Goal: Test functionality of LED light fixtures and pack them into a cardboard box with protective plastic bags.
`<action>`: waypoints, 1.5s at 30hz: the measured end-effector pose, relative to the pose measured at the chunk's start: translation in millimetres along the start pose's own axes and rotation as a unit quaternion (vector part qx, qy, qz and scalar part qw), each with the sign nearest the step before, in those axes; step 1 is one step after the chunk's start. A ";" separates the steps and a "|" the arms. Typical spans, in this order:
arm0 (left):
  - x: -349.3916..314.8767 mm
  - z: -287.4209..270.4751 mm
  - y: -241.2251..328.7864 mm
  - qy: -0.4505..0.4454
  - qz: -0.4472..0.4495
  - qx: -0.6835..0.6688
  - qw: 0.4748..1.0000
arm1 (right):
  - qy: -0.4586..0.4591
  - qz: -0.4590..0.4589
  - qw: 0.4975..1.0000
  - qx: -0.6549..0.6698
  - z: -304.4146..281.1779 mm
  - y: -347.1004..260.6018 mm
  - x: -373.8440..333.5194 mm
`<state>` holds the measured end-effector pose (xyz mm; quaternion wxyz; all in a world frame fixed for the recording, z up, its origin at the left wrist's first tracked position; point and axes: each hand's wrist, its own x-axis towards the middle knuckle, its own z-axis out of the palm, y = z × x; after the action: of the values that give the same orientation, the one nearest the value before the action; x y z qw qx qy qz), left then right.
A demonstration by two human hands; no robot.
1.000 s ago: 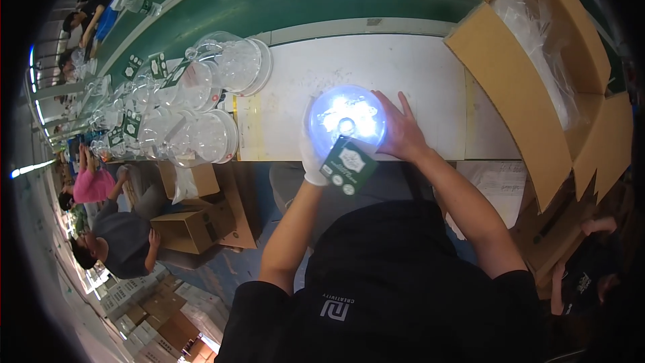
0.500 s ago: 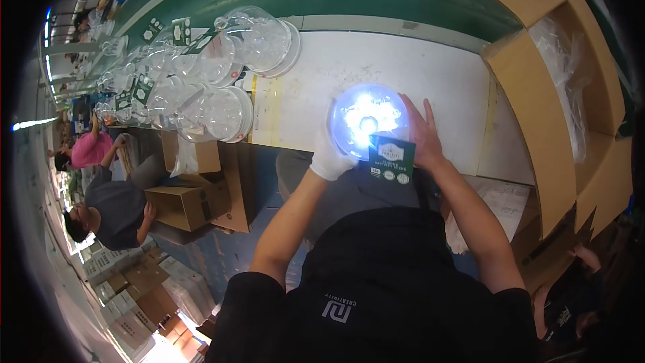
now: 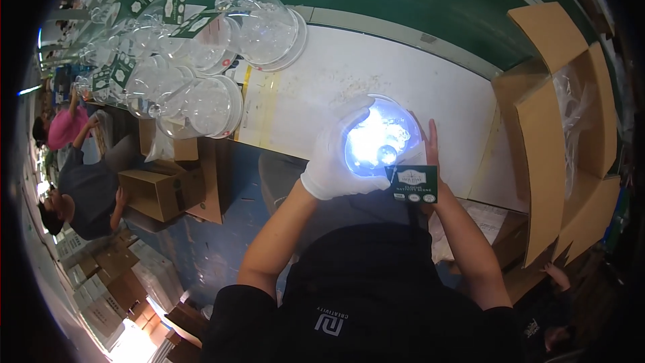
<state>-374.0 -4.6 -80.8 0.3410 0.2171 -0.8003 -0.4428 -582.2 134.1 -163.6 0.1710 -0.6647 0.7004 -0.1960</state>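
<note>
Lit globe lifted clear of the counter [image 3: 349, 77], both hands around it.
Since a second ago the view swung and the globe [image 3: 377, 140] came off the white top toward the chest, glowing blue-white, likely a light check. Left hand [image 3: 332, 161], gloved, clenched around its left side; right hand [image 3: 430, 144] grasping the right side; green tag [image 3: 412, 183] hangs below.

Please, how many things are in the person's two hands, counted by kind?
Glowing clear globe: 1, held between the gloved left hand and the bare right hand.
Green tag: 1, hanging at the globe's lower right edge.
Total: 2
</note>
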 end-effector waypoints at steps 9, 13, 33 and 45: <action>24.9 -14.6 10.5 -0.048 -0.018 -0.019 0.999 | -0.087 0.040 0.994 -0.061 1.8 3.1 -5.2; 31.4 -20.1 15.5 -0.062 -0.052 -0.026 0.996 | -0.124 0.053 0.987 -0.090 6.8 6.1 -5.8; 33.6 -27.2 16.3 -0.103 -0.123 -0.013 0.987 | -0.049 0.040 0.998 -0.022 11.1 9.4 -6.1; 50.7 -53.6 6.4 -0.186 0.035 0.053 0.980 | -0.109 0.037 0.990 -0.077 1.9 7.2 -3.8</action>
<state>-368.9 -64.3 -37.3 0.1893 0.1201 -0.8792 -0.4204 -587.2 138.1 -168.9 0.2018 -0.6666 0.7150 -0.0608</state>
